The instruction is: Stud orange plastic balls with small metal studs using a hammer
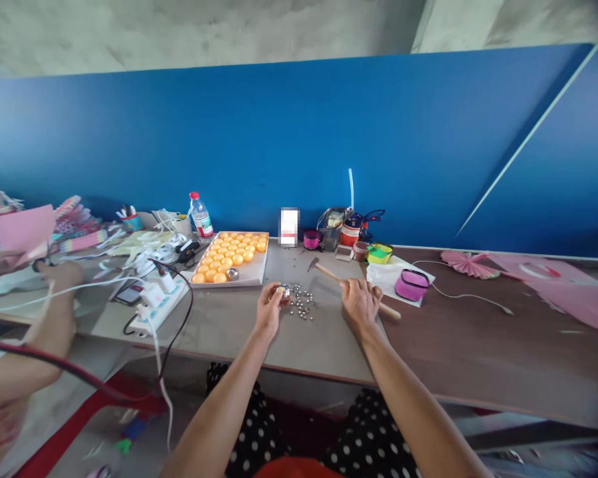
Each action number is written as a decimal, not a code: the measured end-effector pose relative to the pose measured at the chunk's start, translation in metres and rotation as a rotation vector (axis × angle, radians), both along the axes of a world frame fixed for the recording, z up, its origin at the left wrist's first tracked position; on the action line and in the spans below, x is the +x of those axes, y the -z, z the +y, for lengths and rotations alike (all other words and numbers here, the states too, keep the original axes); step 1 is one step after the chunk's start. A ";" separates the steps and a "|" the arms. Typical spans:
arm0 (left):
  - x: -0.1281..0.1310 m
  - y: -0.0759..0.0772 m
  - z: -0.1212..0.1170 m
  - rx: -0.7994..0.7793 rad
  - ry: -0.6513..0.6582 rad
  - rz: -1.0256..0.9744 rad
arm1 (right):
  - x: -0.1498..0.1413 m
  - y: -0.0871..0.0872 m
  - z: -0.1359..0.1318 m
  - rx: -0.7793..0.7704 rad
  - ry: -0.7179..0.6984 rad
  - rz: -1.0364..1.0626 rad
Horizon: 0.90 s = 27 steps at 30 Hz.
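Observation:
My left hand [270,309] is closed on a small ball [284,292] with a shiny silver surface. My fingers cover part of it. Just right of this hand, small silver studs [303,303] lie scattered on the table [323,352]. My right hand [361,301] is wrapped round the wooden handle of a hammer [329,271], whose dark head points left, over the table behind the studs. Up and left of my left hand, a shallow white box [254,275] holds several orange balls [222,260] and one silvery ball [232,273].
A white power strip [162,309] with cables and a bottle [200,216] stand left. A purple mesh pouch [411,284] lies on white paper [386,280] at right, near a yellow pouch [379,252]. At far left, another person's hands [62,272] hold scissors and pink paper [22,232].

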<state>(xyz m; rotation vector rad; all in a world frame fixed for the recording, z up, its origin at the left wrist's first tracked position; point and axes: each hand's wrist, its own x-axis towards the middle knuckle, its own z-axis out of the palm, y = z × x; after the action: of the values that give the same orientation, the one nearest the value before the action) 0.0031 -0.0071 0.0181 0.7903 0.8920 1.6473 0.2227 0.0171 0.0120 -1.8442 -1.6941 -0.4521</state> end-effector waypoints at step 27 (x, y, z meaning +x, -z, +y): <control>0.000 0.004 0.001 -0.002 0.020 0.125 | -0.026 0.002 -0.008 -0.209 -0.714 -0.071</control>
<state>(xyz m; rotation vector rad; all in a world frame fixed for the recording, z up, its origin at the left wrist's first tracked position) 0.0029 -0.0059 0.0136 0.9058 0.9696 1.5928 0.1965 0.0091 0.0103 -1.2229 -2.3577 -0.0402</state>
